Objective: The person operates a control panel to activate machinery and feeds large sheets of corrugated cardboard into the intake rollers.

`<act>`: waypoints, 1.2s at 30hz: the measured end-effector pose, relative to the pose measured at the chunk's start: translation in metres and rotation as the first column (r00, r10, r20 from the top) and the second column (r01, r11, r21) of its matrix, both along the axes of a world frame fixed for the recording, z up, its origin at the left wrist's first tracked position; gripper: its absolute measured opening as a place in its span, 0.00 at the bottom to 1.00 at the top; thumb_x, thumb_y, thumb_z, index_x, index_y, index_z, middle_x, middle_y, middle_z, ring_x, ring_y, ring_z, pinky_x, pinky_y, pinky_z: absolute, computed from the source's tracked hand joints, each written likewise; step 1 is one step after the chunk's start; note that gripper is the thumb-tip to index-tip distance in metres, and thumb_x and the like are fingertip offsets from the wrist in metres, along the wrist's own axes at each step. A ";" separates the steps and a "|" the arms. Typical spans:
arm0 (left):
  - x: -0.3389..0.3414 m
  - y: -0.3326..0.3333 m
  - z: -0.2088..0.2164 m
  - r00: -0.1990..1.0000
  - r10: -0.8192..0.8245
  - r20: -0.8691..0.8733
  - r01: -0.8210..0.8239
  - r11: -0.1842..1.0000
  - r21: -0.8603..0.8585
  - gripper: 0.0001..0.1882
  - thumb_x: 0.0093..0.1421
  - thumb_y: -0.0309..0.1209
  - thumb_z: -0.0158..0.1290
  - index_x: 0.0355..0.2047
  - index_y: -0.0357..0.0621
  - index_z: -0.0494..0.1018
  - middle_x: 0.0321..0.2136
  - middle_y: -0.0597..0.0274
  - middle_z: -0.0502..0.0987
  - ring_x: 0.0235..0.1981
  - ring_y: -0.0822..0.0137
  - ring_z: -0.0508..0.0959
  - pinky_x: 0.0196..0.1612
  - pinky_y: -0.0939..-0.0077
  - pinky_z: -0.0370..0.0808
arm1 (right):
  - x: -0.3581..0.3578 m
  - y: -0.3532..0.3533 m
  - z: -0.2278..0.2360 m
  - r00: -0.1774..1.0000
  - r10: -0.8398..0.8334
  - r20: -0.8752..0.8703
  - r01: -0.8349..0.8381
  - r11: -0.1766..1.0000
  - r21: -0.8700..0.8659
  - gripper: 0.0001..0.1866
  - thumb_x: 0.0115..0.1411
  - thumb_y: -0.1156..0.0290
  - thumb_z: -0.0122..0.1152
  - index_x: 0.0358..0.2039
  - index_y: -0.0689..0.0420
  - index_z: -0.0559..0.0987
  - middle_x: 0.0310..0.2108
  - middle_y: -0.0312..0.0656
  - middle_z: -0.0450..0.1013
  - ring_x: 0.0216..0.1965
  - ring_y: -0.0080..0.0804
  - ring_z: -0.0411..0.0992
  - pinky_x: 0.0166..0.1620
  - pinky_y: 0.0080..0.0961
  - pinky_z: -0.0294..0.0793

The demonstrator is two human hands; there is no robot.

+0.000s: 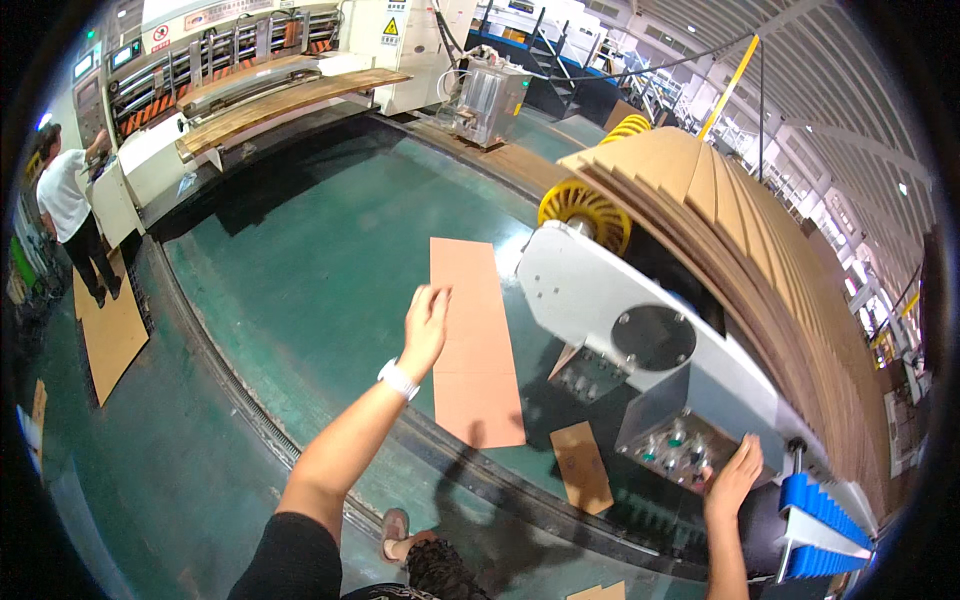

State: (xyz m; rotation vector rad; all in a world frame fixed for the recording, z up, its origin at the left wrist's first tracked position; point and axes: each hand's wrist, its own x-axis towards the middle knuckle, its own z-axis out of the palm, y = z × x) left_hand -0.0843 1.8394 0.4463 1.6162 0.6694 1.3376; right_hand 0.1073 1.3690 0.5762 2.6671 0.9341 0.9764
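One bare left hand [428, 320] hangs just left of centre in the head view, its fingers loosely bent, with nothing visible in them. Beyond it, from the centre toward 6 o'clock, a long salmon-pink rectangular sheet [477, 350] lies flat on the green floor [330, 280]; it looks thin, light and apt to flex, so a hold on both long edges would suit it. At 4 o'clock, the bare right hand [738, 475] has its fingers nearly straight and close together, gripping nothing that shows, at the right side of a grey metal box [655, 405] with small round push buttons [677, 438]; whether they touch I cannot tell. The box seems rigid and fixed to the pale grey metal arm [600, 285], so its outer edge should bear a steadying hand; the buttons probably need only light pressure. Toward 3 o'clock slopes a stack of brown cardboard sheets [765, 240], likely stiff, easily dented at the edges and heavy together.
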 end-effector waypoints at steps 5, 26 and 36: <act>0.096 0.078 0.098 0.974 -0.168 0.154 0.175 0.984 -0.037 0.16 0.61 0.36 0.39 0.34 0.36 0.70 0.32 0.60 0.72 0.36 0.68 0.71 0.42 0.77 0.65 | -0.017 0.022 0.008 0.996 -0.021 -0.082 0.021 1.000 -0.011 0.52 0.29 0.68 0.69 0.53 0.70 0.51 0.54 0.58 0.50 0.57 0.52 0.47 0.59 0.44 0.47; 0.188 0.096 0.292 0.569 -0.373 0.733 0.820 0.328 -0.469 0.21 0.56 0.21 0.35 0.51 0.27 0.56 0.45 0.42 0.66 0.44 0.56 0.70 0.45 0.67 0.70 | -0.010 0.014 0.018 0.996 -0.078 -0.038 0.073 0.991 -0.114 0.34 0.47 0.65 0.58 0.51 0.68 0.58 0.51 0.59 0.56 0.54 0.54 0.53 0.56 0.44 0.51; 0.191 0.050 0.329 0.497 -0.378 0.781 0.853 0.381 -0.357 0.21 0.52 0.16 0.30 0.48 0.31 0.61 0.44 0.49 0.68 0.45 0.62 0.70 0.48 0.73 0.68 | -0.032 0.049 0.034 0.990 -0.093 -0.109 0.085 0.994 -0.075 0.50 0.31 0.61 0.68 0.52 0.71 0.52 0.53 0.60 0.50 0.56 0.56 0.47 0.58 0.49 0.45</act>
